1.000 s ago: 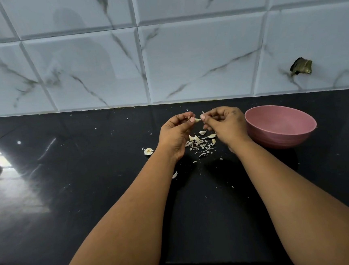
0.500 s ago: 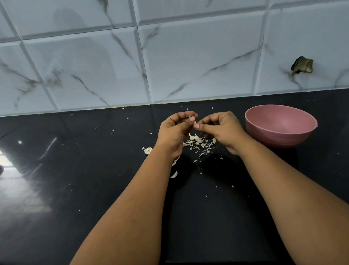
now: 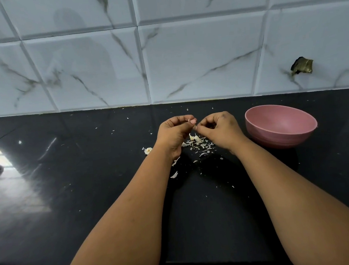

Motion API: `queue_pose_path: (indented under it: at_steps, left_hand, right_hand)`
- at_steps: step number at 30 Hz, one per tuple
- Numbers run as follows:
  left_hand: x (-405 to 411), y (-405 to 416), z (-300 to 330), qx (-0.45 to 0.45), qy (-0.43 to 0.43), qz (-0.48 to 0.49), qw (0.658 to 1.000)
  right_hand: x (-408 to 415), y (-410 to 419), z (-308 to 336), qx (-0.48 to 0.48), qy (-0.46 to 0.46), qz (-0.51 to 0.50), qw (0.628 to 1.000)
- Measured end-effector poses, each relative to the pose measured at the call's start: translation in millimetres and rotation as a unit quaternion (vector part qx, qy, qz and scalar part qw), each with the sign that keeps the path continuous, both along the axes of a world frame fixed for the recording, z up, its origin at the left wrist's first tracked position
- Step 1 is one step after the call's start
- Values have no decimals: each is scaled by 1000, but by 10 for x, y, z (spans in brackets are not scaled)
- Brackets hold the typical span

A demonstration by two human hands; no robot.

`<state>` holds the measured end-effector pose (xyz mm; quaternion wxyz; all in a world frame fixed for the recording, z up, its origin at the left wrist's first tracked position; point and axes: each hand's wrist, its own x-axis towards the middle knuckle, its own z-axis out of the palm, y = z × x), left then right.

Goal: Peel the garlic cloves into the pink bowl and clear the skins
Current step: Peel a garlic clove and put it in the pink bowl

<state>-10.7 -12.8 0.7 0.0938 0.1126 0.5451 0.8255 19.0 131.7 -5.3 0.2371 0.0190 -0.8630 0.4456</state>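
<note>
I see both hands raised just above the black table (image 3: 91,203), centre of frame, fingertips meeting. My left hand (image 3: 174,132) and right hand (image 3: 219,128) each have the grip curled in a pinch on a tiny garlic clove (image 3: 192,124) between them; it is too hidden to tell its long axis or which way it points. Directly below lies a heap of pale skins (image 3: 200,145), with one larger scrap (image 3: 148,150) to the left. The pink bowl (image 3: 283,137) stands upright right of my right hand, close but apart; its visible inside shows only bare pink wall.
</note>
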Motion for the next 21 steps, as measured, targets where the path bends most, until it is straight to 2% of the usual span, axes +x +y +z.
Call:
queue_pose_path:
  at_steps: [7, 15, 21]
  left_hand:
    - [7, 6, 0, 3, -6, -12, 1000]
    - [-30, 4, -5, 87, -50, -36, 994]
    - [-54, 10, -27, 110, -74, -37, 990]
  right_hand:
    - [-18, -20, -7, -1, 15, -12, 1000]
    - [-3, -47, 2, -36, 23, 10, 999]
    - [2, -67, 5, -53, 23, 8, 998]
